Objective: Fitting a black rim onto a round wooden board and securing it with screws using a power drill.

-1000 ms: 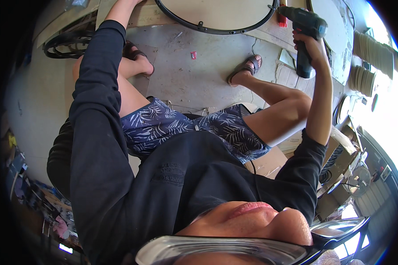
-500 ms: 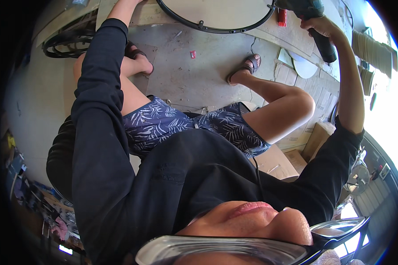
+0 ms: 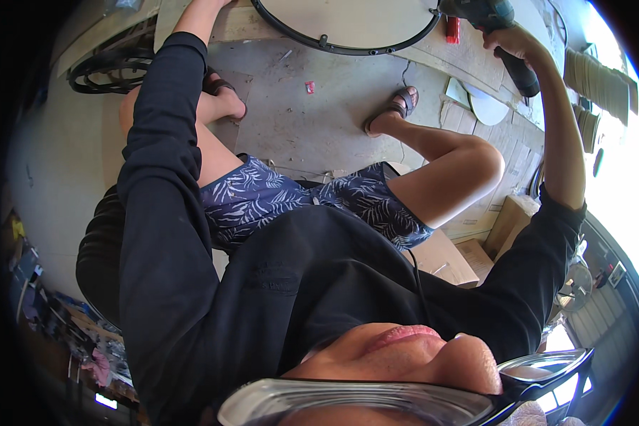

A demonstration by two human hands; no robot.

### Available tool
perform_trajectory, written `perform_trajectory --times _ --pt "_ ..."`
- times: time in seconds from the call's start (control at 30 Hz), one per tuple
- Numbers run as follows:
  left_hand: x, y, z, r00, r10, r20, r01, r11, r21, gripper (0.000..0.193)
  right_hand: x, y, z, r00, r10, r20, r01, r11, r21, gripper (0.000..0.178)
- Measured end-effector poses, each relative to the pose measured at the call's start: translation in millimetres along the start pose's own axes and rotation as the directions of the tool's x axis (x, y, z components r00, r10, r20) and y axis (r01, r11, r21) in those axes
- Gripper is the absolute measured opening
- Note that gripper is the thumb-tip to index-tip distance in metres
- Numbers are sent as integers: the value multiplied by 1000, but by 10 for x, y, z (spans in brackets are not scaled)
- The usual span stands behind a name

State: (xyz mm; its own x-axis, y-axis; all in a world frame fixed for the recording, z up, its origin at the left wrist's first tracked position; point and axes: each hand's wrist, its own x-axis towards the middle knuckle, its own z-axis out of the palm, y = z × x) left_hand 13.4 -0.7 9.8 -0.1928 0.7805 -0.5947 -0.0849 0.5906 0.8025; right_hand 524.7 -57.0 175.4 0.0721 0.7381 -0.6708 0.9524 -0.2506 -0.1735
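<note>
My right hand (image 3: 515, 41) is wrapped round the grip of a dark teal and black cordless drill (image 3: 481, 11) at the upper right. The drill's nose points left, at the right side of a black hoop (image 3: 350, 50) with small tabs along it; whether the two touch is unclear. This hoop lies on a pale tabletop (image 3: 263, 30), its far part cut off by the picture's upper edge. My left hand (image 3: 224, 1) is left of the hoop, almost wholly beyond that edge, so its fingers are hidden.
A red object (image 3: 452, 30) lies beside the drill. More black hoops (image 3: 106, 69) rest at the upper left. Below the table, a small red wrapper (image 3: 309, 87) is on the floor. Cardboard boxes (image 3: 512, 224) stand at my right, near stacked pale rolls (image 3: 598, 85).
My right hand and the drill have shifted very slightly left and up. My left arm has moved a touch to the right. The hoop looks unmoved.
</note>
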Motion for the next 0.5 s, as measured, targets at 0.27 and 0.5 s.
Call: perform_trajectory --times 0.27,0.5 --pt "125 -98 -104 1000 -11 11 11 1000 -13 15 -178 -54 95 995 -92 47 83 981 176 32" --pt "163 -42 -37 998 -21 67 18 999 40 20 -205 202 278 994 -44 -103 83 906 416 30"
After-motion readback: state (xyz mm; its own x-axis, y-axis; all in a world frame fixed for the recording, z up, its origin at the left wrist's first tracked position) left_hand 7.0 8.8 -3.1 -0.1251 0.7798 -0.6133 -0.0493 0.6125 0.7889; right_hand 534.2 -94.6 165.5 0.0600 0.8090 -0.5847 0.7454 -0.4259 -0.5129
